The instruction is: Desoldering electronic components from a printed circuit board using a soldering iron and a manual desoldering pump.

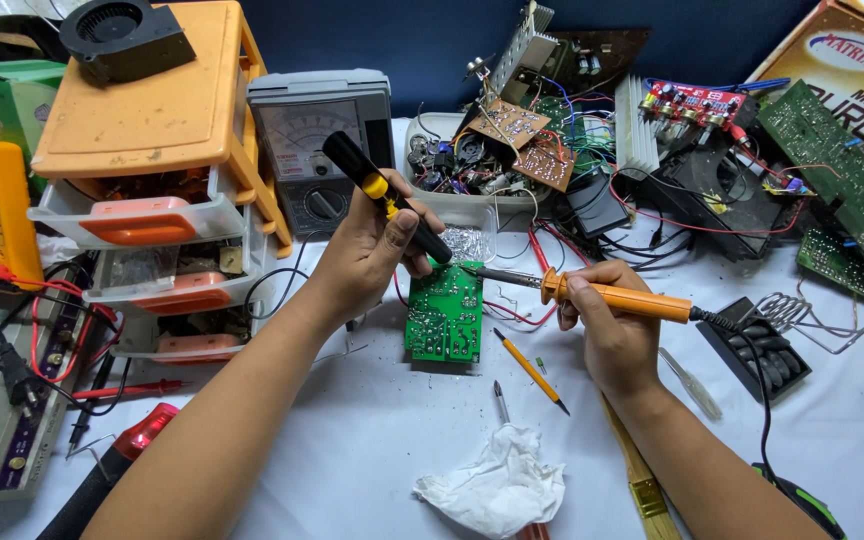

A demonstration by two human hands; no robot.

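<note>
Mid-worktop, the left hand [367, 255] gripped a black pump [384, 196] and the right hand [607, 335] an orange iron [592, 293] over a green board [445, 312], with crumpled tissue [492, 490] near the front edge.

A circuit board [444, 312] is lying mid-table, a drawer cabinet [167, 190] standing to its left, a meter [317, 145] and parts tray [477, 165] sitting behind it, a crumpled tissue [492, 490] lying before it, an iron stand [762, 350] resting to its right.
</note>
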